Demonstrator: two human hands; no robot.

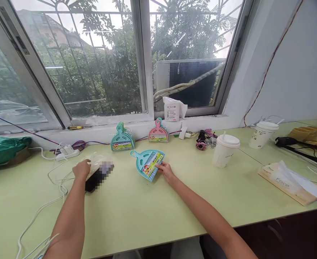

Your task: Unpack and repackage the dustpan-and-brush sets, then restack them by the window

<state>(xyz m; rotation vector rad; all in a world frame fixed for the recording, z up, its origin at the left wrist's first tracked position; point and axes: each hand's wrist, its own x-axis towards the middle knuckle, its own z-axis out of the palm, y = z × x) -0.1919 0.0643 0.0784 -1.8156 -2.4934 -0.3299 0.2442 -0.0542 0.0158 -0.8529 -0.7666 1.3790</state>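
My right hand grips the lower right edge of a light blue dustpan-and-brush set. The set is tilted above the table, its handle toward the upper left and its yellow-green label facing me. On the left, my left hand has its fingers closed at the edge of a thin clear plastic bag. Beside that bag lies a black phone, partly blurred out. Against the window wall stand a stack of teal dustpan sets and a stack of pink dustpan sets.
White cables trail over the left of the table from a power strip. At the right are a lidded paper cup, another cup and a tissue pack. A folded umbrella lies near the wall.
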